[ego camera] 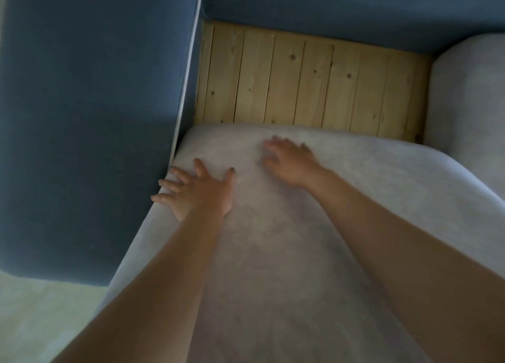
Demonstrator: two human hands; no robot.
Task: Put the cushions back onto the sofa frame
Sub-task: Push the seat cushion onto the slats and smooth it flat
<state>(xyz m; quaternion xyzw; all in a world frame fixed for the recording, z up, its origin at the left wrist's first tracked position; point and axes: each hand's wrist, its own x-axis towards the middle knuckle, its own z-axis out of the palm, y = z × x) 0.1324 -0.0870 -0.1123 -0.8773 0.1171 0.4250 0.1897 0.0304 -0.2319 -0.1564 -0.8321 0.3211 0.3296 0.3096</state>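
A large pale grey seat cushion lies partway onto the sofa frame, its far edge short of the backrest. Bare wooden slats of the frame show beyond it. My left hand lies flat on the cushion's left edge, fingers spread, next to the blue armrest. My right hand presses flat on the cushion top near its far edge, fingers apart. Neither hand grips anything.
The blue backrest runs along the top. A second pale grey cushion sits in the frame at the right, touching the first. Light floor shows at the lower left beside the armrest.
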